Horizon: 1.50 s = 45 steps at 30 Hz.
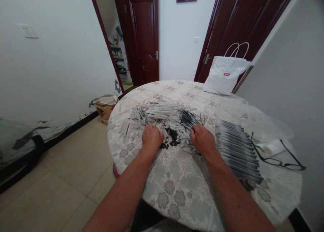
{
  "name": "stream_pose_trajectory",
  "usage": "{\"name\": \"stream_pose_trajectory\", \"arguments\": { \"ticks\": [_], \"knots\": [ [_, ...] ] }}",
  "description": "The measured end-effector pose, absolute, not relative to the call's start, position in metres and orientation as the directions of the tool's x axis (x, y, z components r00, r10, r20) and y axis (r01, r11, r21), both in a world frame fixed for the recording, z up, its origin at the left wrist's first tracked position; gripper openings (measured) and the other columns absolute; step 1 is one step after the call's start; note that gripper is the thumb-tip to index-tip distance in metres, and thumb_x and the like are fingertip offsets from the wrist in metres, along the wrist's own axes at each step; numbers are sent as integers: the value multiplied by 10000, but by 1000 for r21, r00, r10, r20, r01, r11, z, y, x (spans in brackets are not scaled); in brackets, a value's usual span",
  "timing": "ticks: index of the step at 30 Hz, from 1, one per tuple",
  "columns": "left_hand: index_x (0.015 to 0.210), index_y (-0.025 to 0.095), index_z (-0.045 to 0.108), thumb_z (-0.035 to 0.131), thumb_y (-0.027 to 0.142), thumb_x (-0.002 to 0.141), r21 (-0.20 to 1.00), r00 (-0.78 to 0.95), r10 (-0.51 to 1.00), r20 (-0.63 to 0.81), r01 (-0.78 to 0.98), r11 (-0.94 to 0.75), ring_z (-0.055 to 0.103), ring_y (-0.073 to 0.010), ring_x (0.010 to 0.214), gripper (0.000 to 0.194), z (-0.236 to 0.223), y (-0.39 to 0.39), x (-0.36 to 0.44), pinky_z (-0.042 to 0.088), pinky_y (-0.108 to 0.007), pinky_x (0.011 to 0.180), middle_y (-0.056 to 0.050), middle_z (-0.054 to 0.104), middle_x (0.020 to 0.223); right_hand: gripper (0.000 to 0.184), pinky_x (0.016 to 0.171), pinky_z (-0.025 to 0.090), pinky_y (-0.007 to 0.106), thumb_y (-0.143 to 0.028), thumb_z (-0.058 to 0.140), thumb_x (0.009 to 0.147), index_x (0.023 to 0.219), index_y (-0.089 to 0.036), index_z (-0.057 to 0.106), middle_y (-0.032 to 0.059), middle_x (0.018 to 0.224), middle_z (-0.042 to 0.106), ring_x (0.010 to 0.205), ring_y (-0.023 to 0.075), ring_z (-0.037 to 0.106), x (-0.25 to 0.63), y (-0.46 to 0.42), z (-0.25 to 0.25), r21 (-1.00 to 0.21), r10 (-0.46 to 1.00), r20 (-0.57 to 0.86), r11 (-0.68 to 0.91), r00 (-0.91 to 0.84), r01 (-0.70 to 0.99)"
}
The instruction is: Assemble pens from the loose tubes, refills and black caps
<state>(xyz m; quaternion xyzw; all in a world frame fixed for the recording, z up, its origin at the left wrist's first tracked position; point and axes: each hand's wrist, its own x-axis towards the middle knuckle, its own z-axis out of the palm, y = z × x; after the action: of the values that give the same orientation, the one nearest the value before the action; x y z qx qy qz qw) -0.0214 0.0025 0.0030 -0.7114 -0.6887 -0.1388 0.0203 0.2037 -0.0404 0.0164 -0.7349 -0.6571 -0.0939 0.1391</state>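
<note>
My left hand (152,136) is closed, its fingers curled down at the edge of a heap of pale pen barrels (162,110). What it pinches, if anything, is hidden. Beside its fingertips lies a small pile of black pen end pieces (173,136). My right hand (203,137) is closed as well, thumb and fingers pressed together just below a bundle of dark pen refills (188,118); I cannot make out what is in it. To the right of that hand, a long row of pens (236,151) with dark insides lies side by side.
A patterned cloth covers the round table (174,188). Black-framed glasses (280,163) and a clear plastic bag (270,120) lie at the right. A white paper bag (225,75) stands at the back right. Left of the table is a brown stool (105,109).
</note>
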Motion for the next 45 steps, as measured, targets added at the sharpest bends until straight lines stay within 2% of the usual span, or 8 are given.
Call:
{"name": "stream_pose_trajectory", "arguments": {
  "ticks": [4, 7, 9, 11, 14, 18, 26, 45],
  "knots": [
    [979, 170, 681, 523, 334, 900, 322, -53, 971, 234, 946, -25, 647, -282, 1021, 242, 4, 6, -32, 491, -363, 862, -159, 673, 1073, 214, 695, 362, 268, -325, 478, 1017, 1014, -207, 656, 72, 1030, 676, 881, 183, 619, 204, -39, 15, -94, 936, 334, -89, 116, 992],
    [872, 190, 660, 550, 305, 874, 623, -93, 977, 190, 781, -47, 658, -241, 887, 159, 2, 15, -41, 503, -343, 797, -94, 693, 874, 218, 738, 378, 265, -308, 463, 1016, 987, -203, 652, 73, 1016, 673, 906, 187, 609, 205, -38, 14, -139, 929, 355, -61, 107, 988],
    [867, 176, 653, 579, 332, 861, 872, -101, 991, 89, 489, -29, 642, -194, 750, 172, 0, 21, -45, 500, -294, 677, -55, 669, 778, 237, 778, 392, 265, -299, 432, 1024, 970, -198, 639, 75, 995, 664, 932, 191, 599, 205, -38, 15, -193, 914, 399, 12, 68, 981],
    [945, 163, 652, 645, 365, 828, 998, -57, 998, -17, 57, 20, 618, -148, 664, 234, -2, 26, -49, 477, -246, 579, -33, 663, 780, 269, 814, 400, 267, -300, 387, 1034, 939, -196, 616, 73, 949, 647, 933, 190, 590, 205, -40, 17, -256, 892, 452, 132, -2, 958],
    [1042, 162, 640, 747, 298, 761, 899, 51, 997, -66, -431, 81, 636, -112, 687, 330, -1, 29, -51, 518, -223, 612, -19, 673, 835, 314, 816, 406, 273, -317, 330, 1043, 860, -211, 561, 54, 856, 600, 863, 184, 572, 200, -46, 22, -351, 859, 502, 311, -103, 883],
    [1008, 162, 617, 767, 217, 774, 787, 100, 994, -36, -610, 89, 709, -145, 858, 283, 1, 27, -52, 575, -276, 796, -24, 693, 876, 334, 772, 411, 281, -351, 302, 1040, 788, -233, 487, 31, 780, 542, 782, 184, 542, 194, -53, 26, -451, 856, 498, 390, -137, 803],
    [926, 186, 531, 743, 273, 843, 753, 114, 993, -15, -652, 86, 741, -226, 985, 243, 5, 20, -49, 586, -395, 902, -27, 705, 901, 322, 756, 411, 279, -350, 300, 1031, 784, -238, 473, 19, 765, 534, 765, 179, 537, 193, -53, 25, -492, 861, 502, 363, -83, 792],
    [929, 186, 526, 775, 217, 826, 657, 102, 995, 13, -751, 68, 753, -263, 980, 271, 7, 20, -48, 610, -402, 869, -41, 735, 912, 241, 706, 361, 303, -269, 417, 1021, 801, -222, 502, -1, 752, 491, 728, 168, 491, 195, -50, 19, -506, 763, 639, 509, -94, 696]
  ]
}}
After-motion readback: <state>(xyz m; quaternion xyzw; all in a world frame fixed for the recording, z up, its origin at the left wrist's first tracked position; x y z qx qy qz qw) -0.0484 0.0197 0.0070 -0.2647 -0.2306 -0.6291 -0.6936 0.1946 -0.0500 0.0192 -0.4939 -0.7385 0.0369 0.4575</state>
